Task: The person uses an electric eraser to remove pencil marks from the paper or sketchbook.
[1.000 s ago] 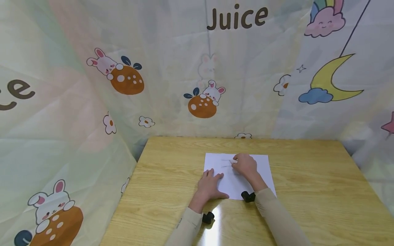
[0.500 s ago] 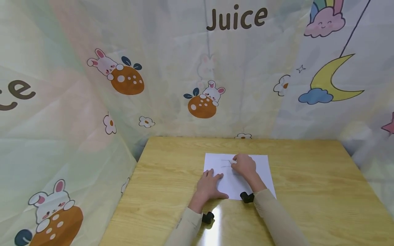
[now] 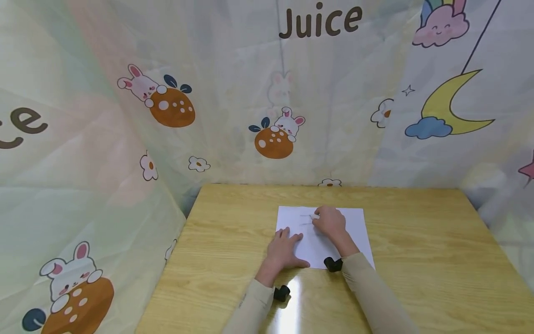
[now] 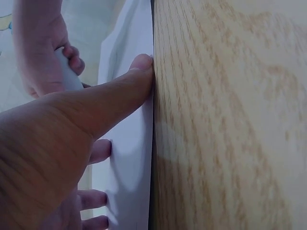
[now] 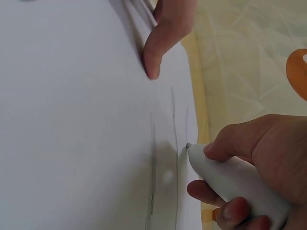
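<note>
A sheet of white paper (image 3: pixel 306 253) lies on the table with several thin grey pencil lines (image 5: pixel 175 158) across it. My right hand (image 3: pixel 331 223) grips a thick white electric eraser (image 5: pixel 230 179), thumb on one side and fingers curled round the other. Its small grey tip meets the paper at the line nearest the far edge. My left hand (image 3: pixel 283 250) rests on the left part of the paper, fingers spread and thumb along the near edge. In the left wrist view, the left thumb partly covers the eraser (image 4: pixel 69 71) and the lines are barely visible.
The wooden table (image 3: pixel 225 241) extends around the paper on all sides. A printed fabric curtain (image 3: pixel 217 93) hangs behind it and on the left. Black wrist cameras (image 3: pixel 282 293) sit at both cuffs.
My right hand and the eraser have shifted slightly left along the top line. The left hand stays in place on the paper. The head view has tilted a little.
</note>
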`<state>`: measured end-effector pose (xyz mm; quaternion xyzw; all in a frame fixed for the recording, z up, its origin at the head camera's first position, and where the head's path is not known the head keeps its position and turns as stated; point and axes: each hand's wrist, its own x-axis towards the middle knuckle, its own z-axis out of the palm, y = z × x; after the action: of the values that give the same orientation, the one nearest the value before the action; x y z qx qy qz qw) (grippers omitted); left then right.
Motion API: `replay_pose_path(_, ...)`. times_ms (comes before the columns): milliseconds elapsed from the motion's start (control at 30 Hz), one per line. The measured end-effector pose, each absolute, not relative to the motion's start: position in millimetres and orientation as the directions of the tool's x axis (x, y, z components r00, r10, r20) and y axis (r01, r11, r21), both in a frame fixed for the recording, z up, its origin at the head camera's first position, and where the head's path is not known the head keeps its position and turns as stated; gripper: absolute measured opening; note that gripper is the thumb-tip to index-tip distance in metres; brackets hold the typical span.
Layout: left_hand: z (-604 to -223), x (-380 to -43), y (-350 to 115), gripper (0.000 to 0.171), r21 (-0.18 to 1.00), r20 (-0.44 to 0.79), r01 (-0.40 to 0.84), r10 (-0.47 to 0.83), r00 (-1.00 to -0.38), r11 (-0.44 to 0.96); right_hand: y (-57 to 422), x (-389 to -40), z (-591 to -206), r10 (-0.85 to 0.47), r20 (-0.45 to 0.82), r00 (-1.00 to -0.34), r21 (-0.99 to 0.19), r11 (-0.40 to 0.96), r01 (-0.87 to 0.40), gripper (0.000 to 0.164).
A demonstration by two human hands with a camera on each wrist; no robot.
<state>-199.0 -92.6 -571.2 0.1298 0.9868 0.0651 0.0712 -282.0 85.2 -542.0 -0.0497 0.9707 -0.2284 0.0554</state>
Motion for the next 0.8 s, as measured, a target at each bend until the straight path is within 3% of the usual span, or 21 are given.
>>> replay_pose_path(800, -569, -202, -93, 0.093, 0.134, -0.139, 0.246, 0.264, -0.954, 0.960, 92, -292, -548, -0.160, -0.081, -0.984, -0.482, 0.870, -0.101, 0.031)
